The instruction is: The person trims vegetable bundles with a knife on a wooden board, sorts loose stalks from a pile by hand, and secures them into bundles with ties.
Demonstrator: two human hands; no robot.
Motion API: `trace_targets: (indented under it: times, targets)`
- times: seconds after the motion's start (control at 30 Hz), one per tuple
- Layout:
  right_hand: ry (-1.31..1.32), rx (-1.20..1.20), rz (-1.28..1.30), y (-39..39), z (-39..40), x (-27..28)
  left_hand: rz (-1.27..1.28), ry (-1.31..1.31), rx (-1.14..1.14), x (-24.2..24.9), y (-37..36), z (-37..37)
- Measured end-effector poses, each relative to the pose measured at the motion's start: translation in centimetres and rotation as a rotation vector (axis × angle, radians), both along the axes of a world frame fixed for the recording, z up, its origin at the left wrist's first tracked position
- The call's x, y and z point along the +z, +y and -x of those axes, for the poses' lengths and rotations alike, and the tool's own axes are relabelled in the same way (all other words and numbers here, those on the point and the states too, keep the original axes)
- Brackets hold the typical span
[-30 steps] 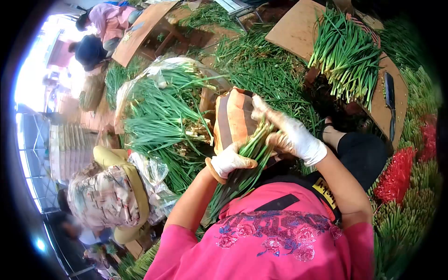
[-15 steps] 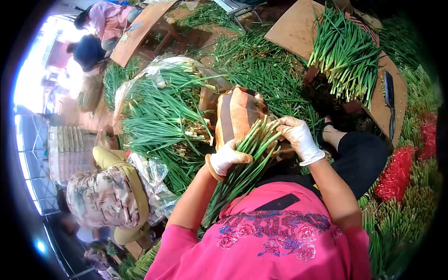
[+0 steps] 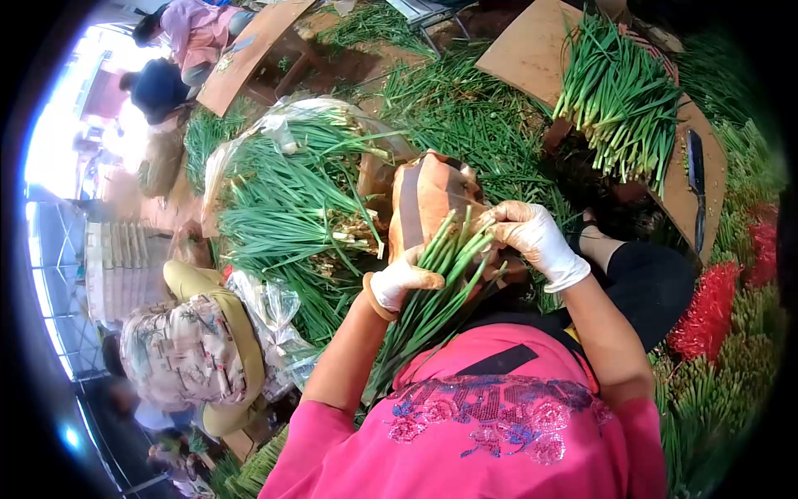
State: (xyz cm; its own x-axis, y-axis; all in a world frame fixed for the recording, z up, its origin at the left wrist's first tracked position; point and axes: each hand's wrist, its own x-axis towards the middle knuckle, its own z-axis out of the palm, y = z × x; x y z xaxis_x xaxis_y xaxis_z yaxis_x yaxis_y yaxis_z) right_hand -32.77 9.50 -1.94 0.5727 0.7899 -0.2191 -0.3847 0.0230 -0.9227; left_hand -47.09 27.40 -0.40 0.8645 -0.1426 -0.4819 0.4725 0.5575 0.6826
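Observation:
My left hand (image 3: pixel 402 281), in a white glove soiled at the fingers, is wrapped round a bunch of garlic chives (image 3: pixel 449 279). Their pale green ends point up and away from me, and the long leaves hang down across my lap. At the top of the bunch, my gloved right hand (image 3: pixel 532 237) has thumb and fingers pinched at the stalk ends. Just beyond the bunch stands an orange and brown striped bundle (image 3: pixel 428 200). A large heap of garlic chives (image 3: pixel 283 216) lies in clear plastic to the left.
On the wooden board (image 3: pixel 532 50) at right rest more chives (image 3: pixel 619 91) and a black-handled knife (image 3: pixel 697 187). Red ties (image 3: pixel 706 312) lie on bundles at far right. A co-worker (image 3: pixel 195 353) sits at left; others are at upper left. Loose leaves (image 3: pixel 465 108) cover the ground.
My right hand has shifted slightly right, and fewer stalks appear in the bunch near it. The left hand keeps its hold in nearly the same place.

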Motion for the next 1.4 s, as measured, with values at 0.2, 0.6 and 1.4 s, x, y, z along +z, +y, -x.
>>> trace_targets:
  times: [0.2,0.6,1.4]
  targets:
    - [-0.285,-0.065,0.054,-0.2,-3.7,2.5,0.021,-0.003,-0.016,0.4,0.2,0.2]
    - [-0.083,0.178,0.415,-8.0,-2.8,-6.9,0.015,-0.036,0.066,-1.1,0.9,0.7]
    - [0.228,-0.384,-0.041,0.7,6.4,-3.1,-0.586,-0.104,-0.263,-1.8,-3.9,1.7]
